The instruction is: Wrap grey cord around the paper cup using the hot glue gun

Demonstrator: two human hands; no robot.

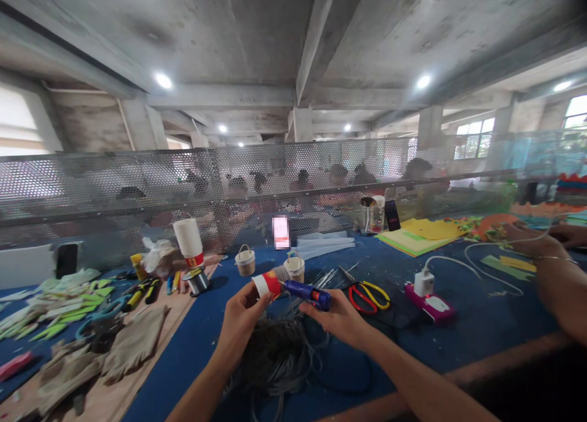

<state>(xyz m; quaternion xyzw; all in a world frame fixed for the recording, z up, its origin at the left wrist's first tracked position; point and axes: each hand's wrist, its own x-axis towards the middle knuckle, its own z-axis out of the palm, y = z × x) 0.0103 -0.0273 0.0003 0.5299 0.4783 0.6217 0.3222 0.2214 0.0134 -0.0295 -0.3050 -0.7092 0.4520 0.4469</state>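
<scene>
My left hand (241,315) is closed around a red and white paper cup (266,284), held on its side above the blue table. My right hand (337,315) grips a blue glue gun (307,292), its tip pointing at the cup's side where a grey strand wraps it. Below both hands lies a tangled heap of grey cord (275,355). Two small cord-wrapped cups with handles (245,260) stand just behind the hands.
Red and yellow scissors (369,293), a white plug on a pink power strip (428,290), a stack of paper cups (189,241), burlap pieces (123,348), green cut-outs (55,299). Another person's arm (550,269) reaches in at the right. A perforated metal screen (137,177) backs the table.
</scene>
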